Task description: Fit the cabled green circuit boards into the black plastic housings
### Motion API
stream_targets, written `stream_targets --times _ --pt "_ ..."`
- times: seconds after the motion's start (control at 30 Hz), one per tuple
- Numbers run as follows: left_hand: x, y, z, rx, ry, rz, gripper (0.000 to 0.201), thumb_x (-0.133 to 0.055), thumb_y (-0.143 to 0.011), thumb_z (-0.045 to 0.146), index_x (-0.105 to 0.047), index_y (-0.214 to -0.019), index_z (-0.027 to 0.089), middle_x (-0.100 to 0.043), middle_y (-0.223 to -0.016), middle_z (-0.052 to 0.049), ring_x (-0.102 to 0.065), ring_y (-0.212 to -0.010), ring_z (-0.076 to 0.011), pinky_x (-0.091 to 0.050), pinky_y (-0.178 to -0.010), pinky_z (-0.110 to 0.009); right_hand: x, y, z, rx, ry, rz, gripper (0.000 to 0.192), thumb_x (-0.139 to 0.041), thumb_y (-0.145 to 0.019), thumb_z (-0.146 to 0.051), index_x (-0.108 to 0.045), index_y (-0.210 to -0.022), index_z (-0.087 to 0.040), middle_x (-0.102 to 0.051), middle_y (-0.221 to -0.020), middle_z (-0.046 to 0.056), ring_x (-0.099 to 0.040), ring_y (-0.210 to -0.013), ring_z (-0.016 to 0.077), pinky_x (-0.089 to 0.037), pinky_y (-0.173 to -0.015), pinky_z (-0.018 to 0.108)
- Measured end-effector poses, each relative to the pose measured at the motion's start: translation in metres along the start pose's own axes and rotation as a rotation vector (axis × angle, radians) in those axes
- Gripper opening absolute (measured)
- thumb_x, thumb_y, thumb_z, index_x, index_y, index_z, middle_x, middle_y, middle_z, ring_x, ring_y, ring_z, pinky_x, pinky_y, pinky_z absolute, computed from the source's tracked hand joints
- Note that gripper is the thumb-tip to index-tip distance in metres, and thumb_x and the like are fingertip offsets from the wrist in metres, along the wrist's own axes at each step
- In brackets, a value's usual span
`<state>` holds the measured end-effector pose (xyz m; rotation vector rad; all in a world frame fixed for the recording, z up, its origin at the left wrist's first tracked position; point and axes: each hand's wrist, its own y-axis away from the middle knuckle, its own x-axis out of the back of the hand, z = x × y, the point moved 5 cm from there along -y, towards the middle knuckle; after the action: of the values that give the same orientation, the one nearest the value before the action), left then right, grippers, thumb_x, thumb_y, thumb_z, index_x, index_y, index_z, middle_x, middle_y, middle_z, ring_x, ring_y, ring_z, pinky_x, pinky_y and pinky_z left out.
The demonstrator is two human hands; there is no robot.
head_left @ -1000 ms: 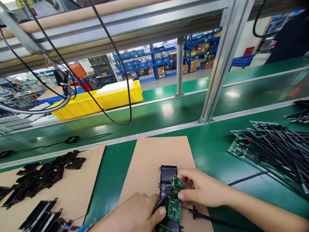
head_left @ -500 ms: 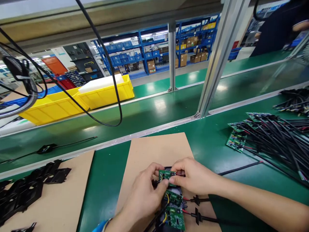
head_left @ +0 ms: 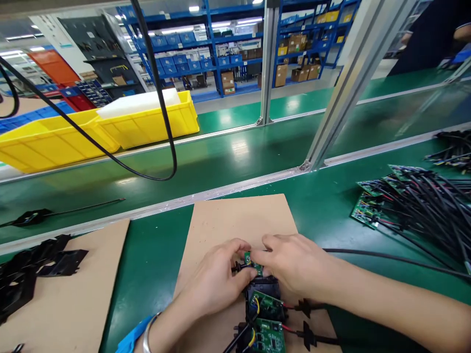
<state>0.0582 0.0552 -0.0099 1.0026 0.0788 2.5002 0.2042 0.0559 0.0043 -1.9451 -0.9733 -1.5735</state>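
Observation:
My left hand (head_left: 217, 279) and my right hand (head_left: 294, 264) meet over a small green circuit board (head_left: 253, 262), both pinching it at the far end of a black plastic housing (head_left: 262, 284). Just nearer to me lie two more green boards (head_left: 265, 303) (head_left: 268, 336) seated in black housings, with yellow and red wires and black cables with strain reliefs (head_left: 305, 336) running off to the right. All of this rests on a brown cardboard sheet (head_left: 239, 220) on the green bench.
A pile of green boards with black cables (head_left: 412, 206) lies at the right. Black plastic parts (head_left: 33, 269) sit on a second cardboard sheet (head_left: 73, 304) at the left. Behind run a green conveyor (head_left: 239, 152), yellow bins (head_left: 147, 122), a slanted metal post (head_left: 346, 88) and a hanging black cable (head_left: 162, 122).
My hands lifted one board off the row of housings and brought it together to the far housing; my left hand moved up from the near edge. The view tilted down and left.

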Motion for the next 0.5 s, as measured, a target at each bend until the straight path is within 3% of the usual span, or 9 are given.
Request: stream_targets --times 0.1,0.17,0.27,0.5 --pt "0.003 0.003 -0.004 -0.092 -0.029 -0.058 0.049 -0.063 -0.075 0.016 -0.057 -0.123 0.023 -0.058 -0.12 -0.005 -0.057 -0.099 -0.0208 -0.048 -0.083 -0.033 -0.003 -0.005 0.016 0.065 -0.102 -0.04 0.005 -0.059 -0.091 -0.024 -0.063 -0.095 -0.024 -0.057 -0.083 0.0 -0.055 -0.067 0.0138 -0.025 -0.054 0.026" --pt "0.003 0.003 -0.007 -0.115 -0.012 -0.104 0.049 -0.062 -0.075 0.012 -0.058 -0.123 0.023 -0.057 -0.119 -0.005 -0.055 -0.106 -0.0213 -0.047 -0.091 -0.034 -0.006 -0.011 0.019 0.082 -0.122 -0.052 0.006 -0.061 -0.091 -0.024 -0.065 -0.096 -0.024 -0.057 -0.084 -0.001 -0.055 -0.067 0.013 -0.024 -0.053 0.026" --pt "0.001 0.002 -0.013 -0.098 0.025 -0.141 0.048 -0.061 -0.078 0.012 -0.059 -0.124 0.025 -0.057 -0.118 -0.003 -0.056 -0.105 -0.02 -0.048 -0.088 -0.032 -0.011 -0.017 0.019 0.075 -0.093 -0.057 0.008 -0.064 -0.089 -0.024 -0.067 -0.097 -0.024 -0.056 -0.085 0.0 -0.052 -0.061 0.0119 -0.021 -0.051 0.027" --pt "-0.006 0.002 -0.023 -0.051 0.051 -0.092 0.054 -0.062 -0.075 0.008 -0.059 -0.126 0.024 -0.06 -0.117 -0.003 -0.057 -0.106 -0.0199 -0.046 -0.093 -0.034 -0.019 -0.016 0.01 0.034 0.005 0.009 0.013 -0.056 -0.088 -0.011 -0.064 -0.092 -0.021 -0.054 -0.088 0.003 -0.048 -0.052 0.0109 -0.023 -0.049 0.026"
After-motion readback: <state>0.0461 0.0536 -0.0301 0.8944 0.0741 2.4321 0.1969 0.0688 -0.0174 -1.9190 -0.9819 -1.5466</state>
